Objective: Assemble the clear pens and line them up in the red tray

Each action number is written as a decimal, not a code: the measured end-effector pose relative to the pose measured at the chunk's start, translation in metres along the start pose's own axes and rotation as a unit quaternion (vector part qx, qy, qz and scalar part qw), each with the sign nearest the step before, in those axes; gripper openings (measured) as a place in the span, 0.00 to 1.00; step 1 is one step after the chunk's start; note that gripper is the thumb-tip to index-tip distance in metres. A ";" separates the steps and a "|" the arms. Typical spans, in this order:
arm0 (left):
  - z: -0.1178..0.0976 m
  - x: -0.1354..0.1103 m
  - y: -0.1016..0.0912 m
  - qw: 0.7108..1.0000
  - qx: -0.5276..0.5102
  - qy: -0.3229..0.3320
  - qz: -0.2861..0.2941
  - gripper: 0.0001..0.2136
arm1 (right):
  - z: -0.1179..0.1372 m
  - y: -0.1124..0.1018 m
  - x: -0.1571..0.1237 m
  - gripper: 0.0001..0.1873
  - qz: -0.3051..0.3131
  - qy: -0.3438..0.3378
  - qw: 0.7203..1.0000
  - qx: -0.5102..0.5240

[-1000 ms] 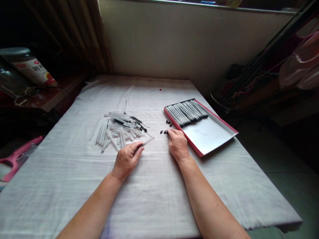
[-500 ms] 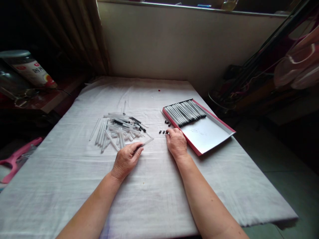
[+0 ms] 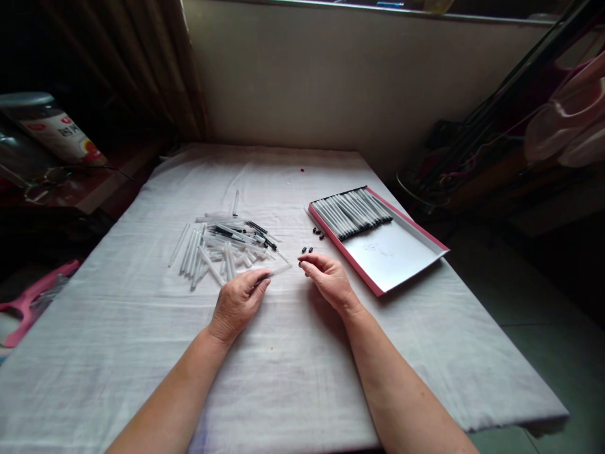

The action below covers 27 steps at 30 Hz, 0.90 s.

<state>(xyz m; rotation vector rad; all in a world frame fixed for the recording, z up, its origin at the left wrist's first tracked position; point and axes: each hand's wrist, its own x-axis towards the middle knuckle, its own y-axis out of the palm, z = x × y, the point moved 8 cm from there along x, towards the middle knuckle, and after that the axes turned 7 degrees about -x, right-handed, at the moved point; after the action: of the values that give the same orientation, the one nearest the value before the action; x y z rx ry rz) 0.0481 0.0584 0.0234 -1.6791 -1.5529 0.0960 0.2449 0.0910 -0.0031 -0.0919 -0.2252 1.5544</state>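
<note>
My left hand is closed round a clear pen barrel, whose free end points right toward my other hand. Between thumb and fingertips, my right hand pinches a small black pen plug, close to the barrel's tip but apart from it. Two more black plugs lie just beyond my right fingers, and several others sit by the box. Beyond my left hand spreads a loose pile of clear barrels, mixed with black refills and small black parts.
A shallow red-edged box stands at the right, with a row of pens along its far side. The table bears a white cloth. At the left are a jar, scissors and a pink-handled item.
My right hand has lifted a black plug from beside the box and moved left, toward the barrel's tip. My left hand has stayed almost still with the barrel.
</note>
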 end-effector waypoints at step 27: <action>-0.005 0.000 0.001 0.999 0.013 0.037 0.026 0.09 | 0.025 0.015 -0.011 0.09 0.035 -0.138 0.973 -0.183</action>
<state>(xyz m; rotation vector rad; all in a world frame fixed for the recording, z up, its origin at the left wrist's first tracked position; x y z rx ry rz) 0.0518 0.0562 0.0263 -1.6837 -1.4479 0.0799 0.2250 0.0786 0.0169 -0.1748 -0.7349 1.5792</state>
